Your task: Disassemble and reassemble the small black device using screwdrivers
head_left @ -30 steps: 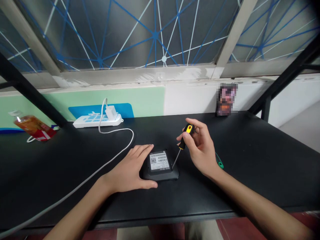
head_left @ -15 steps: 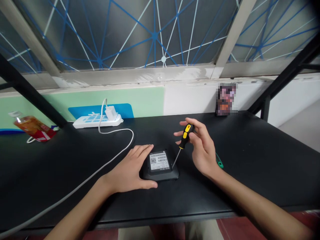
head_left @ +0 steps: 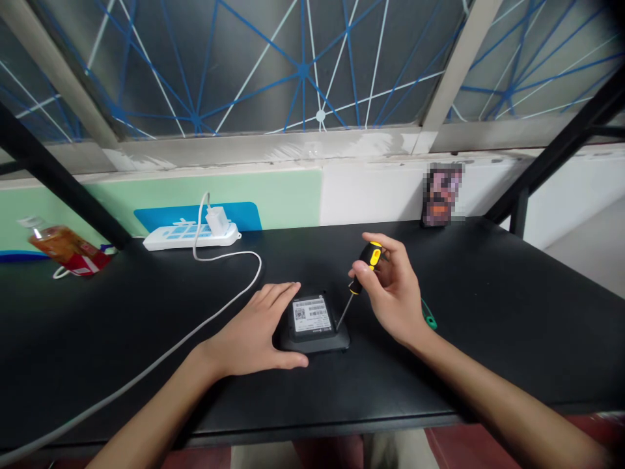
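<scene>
A small black box-like device [head_left: 319, 344] with a white printed label lies flat on the black table. Around its left side is my left hand [head_left: 256, 332], thumb along the near edge and fingers by the far edge, holding it. My right hand [head_left: 394, 290] grips the handle of a black and yellow screwdriver [head_left: 359, 277]. The screwdriver slants down to the left, its tip at the device's right front corner beside the label. Whether a screw is under the tip cannot be made out.
A green-ended object [head_left: 430, 320] lies partly hidden behind my right wrist. Along the wall are a white power strip [head_left: 193, 236] with a plugged-in charger, and a phone-like upright thing [head_left: 441, 195], blurred out. A bottle [head_left: 71, 249] stands left; a white cable [head_left: 195, 332] crosses the table.
My right fingers have shifted on the screwdriver's handle, with the thumb moving left across it, and the handle has turned. My left hand and the device have stayed put.
</scene>
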### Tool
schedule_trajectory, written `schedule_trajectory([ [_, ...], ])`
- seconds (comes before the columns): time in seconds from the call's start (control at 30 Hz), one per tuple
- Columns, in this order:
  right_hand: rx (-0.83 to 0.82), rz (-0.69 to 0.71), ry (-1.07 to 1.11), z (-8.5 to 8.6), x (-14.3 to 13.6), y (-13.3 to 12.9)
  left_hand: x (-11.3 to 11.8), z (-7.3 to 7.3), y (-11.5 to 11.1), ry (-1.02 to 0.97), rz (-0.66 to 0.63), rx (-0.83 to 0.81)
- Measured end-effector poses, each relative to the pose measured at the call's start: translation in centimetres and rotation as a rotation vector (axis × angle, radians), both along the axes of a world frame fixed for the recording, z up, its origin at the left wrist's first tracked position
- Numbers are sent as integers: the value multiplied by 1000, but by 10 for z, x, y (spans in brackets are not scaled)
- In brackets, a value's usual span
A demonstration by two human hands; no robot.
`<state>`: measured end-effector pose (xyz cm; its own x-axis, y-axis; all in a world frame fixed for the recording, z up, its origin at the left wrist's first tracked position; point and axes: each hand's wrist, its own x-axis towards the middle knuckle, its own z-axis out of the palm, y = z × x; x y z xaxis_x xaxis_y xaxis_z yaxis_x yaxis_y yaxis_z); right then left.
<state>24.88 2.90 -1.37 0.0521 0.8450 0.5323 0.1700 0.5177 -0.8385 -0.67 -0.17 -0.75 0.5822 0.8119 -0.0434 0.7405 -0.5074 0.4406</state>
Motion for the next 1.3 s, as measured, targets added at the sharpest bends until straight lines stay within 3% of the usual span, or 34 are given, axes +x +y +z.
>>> schedule_trajectory([
  [0.33, -31, 120, 66, 3, 1, -1, -1, -2, 1, -14, -6, 16],
  [0.57, -44, 97, 37, 3, 1, 0, -1, -2, 1, -15, -10, 24],
  [0.83, 53, -37, -42, 6, 1, -1, -1, -2, 1, -20, -5, 10],
  [1.07, 0, 91, 62, 4, 2, -2, -1, -1, 0, -17, -1, 13],
  [1.3, -7, 75, 52, 2, 2, 0, -2, -2, 0, -30, -9, 19],
])
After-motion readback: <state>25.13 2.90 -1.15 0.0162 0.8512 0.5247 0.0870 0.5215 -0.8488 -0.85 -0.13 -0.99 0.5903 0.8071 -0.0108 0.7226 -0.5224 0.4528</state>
